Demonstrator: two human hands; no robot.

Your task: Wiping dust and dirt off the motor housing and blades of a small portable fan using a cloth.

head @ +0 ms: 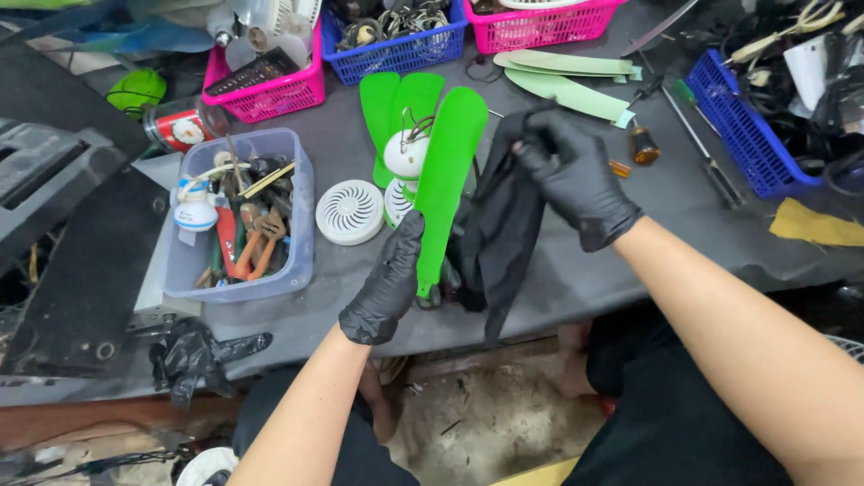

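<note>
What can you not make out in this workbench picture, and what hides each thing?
Head view:
- Green fan blade: its lower end, hidden behind the left hand.
- Black cloth: its top, covered by the right hand.
- Pink basket: cut off by the top edge.

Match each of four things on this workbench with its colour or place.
Things:
1. bright green plastic fan blade
2. round white vented cover
3. clear plastic tub of hand tools
4. amber-handled screwdriver

Descriptions:
A. beyond the right hand
B. far left on the grey mat
C. gripped low by the left hand
D. between tub and blade

Pairs: 1-C, 2-D, 3-B, 4-A
</note>
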